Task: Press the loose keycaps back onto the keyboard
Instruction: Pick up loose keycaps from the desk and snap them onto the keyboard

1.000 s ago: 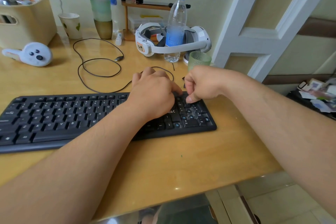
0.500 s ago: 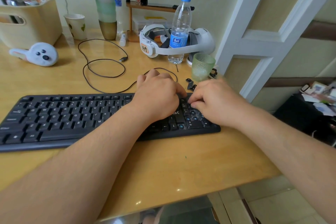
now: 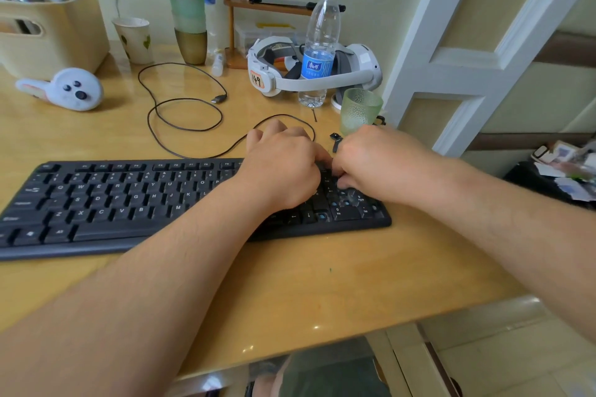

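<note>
Landmark: the black keyboard [image 3: 129,203], lying flat on the yellow worktop [image 3: 322,274]; every place below is told from it.
Left hand [image 3: 283,167]: curled, knuckles up, resting on the keyboard's right part by the arrow keys; its fingertips are hidden, so I cannot tell whether it holds anything.
Right hand [image 3: 377,161]: curled over the number-pad end, fingers bent down onto the keys, touching the left hand; whether a cap is pinched under the fingertips I cannot tell.
Loose keycaps [image 3: 335,142]: a couple of small dark pieces lie on the worktop just behind the keyboard's right end, between the two hands and the green glass [image 3: 359,111].
Open sockets: several blue-tipped switch stems show bare at the near right corner of the keyboard, so caps are plainly missing there.
Step in hand: likely seating a cap in the number-pad area, the left hand steadying the board.
Handling: the caps look light, stiff, smooth plastic, easy to flick away; best pinched by two opposite side walls, set square on the stem, then pushed straight down on the top face.
Risk: a tilted cap could jam or bend the stem; the glass stands near behind the right end.
</note>
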`<action>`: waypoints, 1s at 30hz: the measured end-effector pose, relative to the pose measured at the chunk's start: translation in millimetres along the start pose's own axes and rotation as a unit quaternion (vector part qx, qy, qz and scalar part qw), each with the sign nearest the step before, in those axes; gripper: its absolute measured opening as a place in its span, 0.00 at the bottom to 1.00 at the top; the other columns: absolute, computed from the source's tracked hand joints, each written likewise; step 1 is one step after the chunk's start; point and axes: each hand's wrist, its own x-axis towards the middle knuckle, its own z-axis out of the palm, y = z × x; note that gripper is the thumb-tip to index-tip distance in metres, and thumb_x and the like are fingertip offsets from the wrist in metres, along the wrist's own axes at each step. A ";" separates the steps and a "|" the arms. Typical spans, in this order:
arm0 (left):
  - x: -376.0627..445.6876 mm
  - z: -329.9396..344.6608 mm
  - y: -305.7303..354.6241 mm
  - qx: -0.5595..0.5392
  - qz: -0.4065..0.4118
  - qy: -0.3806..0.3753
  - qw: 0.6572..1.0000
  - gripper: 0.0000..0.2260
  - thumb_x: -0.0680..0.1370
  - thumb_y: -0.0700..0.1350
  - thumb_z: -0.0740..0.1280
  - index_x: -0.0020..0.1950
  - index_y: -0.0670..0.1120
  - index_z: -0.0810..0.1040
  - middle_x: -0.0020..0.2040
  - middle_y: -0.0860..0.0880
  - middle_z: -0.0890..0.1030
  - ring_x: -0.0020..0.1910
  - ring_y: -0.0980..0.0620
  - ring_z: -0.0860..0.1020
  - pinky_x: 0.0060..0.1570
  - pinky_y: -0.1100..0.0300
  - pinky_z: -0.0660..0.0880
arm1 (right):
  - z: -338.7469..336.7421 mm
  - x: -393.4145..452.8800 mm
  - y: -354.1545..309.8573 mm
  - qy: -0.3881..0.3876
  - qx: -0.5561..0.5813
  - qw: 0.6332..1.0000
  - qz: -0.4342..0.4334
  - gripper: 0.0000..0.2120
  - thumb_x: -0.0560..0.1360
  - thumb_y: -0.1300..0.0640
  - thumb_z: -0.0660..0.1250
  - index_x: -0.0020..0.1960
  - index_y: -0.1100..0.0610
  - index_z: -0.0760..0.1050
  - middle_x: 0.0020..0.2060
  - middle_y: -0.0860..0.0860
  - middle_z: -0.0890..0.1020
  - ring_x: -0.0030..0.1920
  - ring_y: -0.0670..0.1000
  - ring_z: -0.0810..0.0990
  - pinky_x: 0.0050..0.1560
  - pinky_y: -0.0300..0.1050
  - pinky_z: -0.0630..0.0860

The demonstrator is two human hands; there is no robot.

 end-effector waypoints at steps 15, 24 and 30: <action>-0.2 -3.0 0.8 -0.007 -0.002 -0.014 1.000 0.26 0.76 0.42 0.57 0.64 0.68 0.80 0.62 0.55 0.76 0.65 0.45 0.65 0.56 0.48 0.59 | -5.8 -9.5 2.5 0.021 -0.057 0.993 -0.099 0.13 0.81 0.50 0.60 0.54 0.51 0.83 0.46 0.50 0.80 0.53 0.56 0.79 0.50 0.55 0.80; 0.4 -2.1 0.7 -0.021 0.001 -0.014 1.000 0.26 0.77 0.42 0.57 0.63 0.68 0.80 0.62 0.56 0.76 0.66 0.45 0.65 0.56 0.48 0.59 | 26.6 -20.5 1.9 0.146 0.147 0.978 -0.007 0.05 0.76 0.56 0.69 0.48 0.52 0.85 0.41 0.50 0.83 0.44 0.56 0.81 0.45 0.56 0.80; 1.1 -0.5 0.2 -0.028 0.004 -0.014 1.000 0.25 0.77 0.42 0.58 0.64 0.68 0.80 0.61 0.55 0.76 0.65 0.45 0.65 0.59 0.46 0.61 | 24.6 -20.1 8.9 0.127 0.211 0.969 0.010 0.02 0.76 0.55 0.75 0.48 0.50 0.86 0.42 0.42 0.82 0.45 0.45 0.78 0.55 0.49 0.77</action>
